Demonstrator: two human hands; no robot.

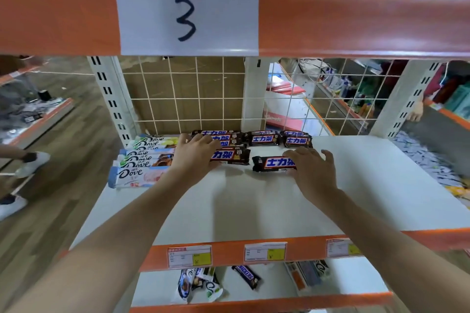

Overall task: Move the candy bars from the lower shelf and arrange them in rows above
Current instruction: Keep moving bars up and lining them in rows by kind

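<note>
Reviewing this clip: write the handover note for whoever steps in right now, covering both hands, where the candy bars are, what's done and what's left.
Left hand: fingers flat on the front dark-brown Snickers bar of the left column, no grip.
Right hand: fingers resting on the lone dark-brown Snickers bar in front of the middle column, apparently nudging it into line.
Done: Snickers rows at the back of the white upper shelf; pale Dove bars stacked at its left.
Left: a dark Snickers bar and several pale wrapped bars lie on the lower shelf.
</note>
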